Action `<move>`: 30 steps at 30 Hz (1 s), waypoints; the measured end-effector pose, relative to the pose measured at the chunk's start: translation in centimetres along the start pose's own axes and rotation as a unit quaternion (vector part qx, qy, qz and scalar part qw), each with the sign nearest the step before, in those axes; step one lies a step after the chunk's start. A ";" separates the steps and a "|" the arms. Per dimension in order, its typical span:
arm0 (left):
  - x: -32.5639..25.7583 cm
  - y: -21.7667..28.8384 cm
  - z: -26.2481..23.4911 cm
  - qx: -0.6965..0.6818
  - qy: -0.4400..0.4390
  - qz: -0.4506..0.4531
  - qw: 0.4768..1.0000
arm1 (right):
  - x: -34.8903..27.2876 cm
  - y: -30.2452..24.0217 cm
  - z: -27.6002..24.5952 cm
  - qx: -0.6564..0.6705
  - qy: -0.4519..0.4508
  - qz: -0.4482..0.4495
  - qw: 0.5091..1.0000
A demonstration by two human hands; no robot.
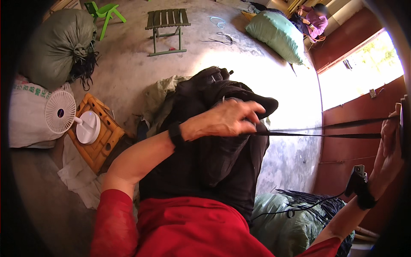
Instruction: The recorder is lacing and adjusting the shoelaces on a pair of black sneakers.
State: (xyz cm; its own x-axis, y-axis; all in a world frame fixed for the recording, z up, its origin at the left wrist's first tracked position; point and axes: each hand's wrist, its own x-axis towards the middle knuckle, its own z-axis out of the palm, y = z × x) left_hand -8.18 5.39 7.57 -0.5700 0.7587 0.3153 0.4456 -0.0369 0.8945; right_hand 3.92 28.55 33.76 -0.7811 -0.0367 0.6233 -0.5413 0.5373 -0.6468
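Note:
A black fabric item (222, 158), whose exact kind I cannot make out, lies over my lap, with a curved flap (261, 103) jutting to the right. My left hand (233, 118) is above it, fingers curled and slightly blurred, pinching one end of a long black strap (321, 135). Two lengths of this strap run almost level and taut to the far right. There my right hand (388, 137), arm stretched out, grips the other end near the picture's rim; its fingertips are partly hidden.
At left, a white fan (87, 128) rests on a bamboo stool (100, 147) beside stuffed sacks (60, 47). A folding stool (168, 32) stands ahead. Near my right arm lies a green sack (278, 218) with black cords (308, 205). A seated person (314, 23) works at far right.

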 end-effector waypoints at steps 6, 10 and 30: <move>-0.6 0.3 -0.2 -0.209 0.015 -0.035 0.977 | -3.4 4.2 -3.4 -0.027 0.051 0.099 0.993; -5.8 -3.7 -5.4 -0.467 0.253 -0.037 0.846 | -9.4 13.0 -4.8 0.196 0.256 0.279 0.904; -16.5 -8.5 -9.4 -0.159 0.444 -0.315 0.824 | -19.0 18.5 15.0 0.016 -0.085 0.345 0.935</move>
State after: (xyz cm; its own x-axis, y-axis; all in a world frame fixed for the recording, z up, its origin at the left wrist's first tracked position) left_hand -8.98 -12.93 -2.25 -0.9619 -0.0764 -0.2627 -0.2554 -0.0939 0.9623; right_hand 4.04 26.58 3.35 -0.9843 0.1747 -0.0242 0.1028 0.4567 -0.8837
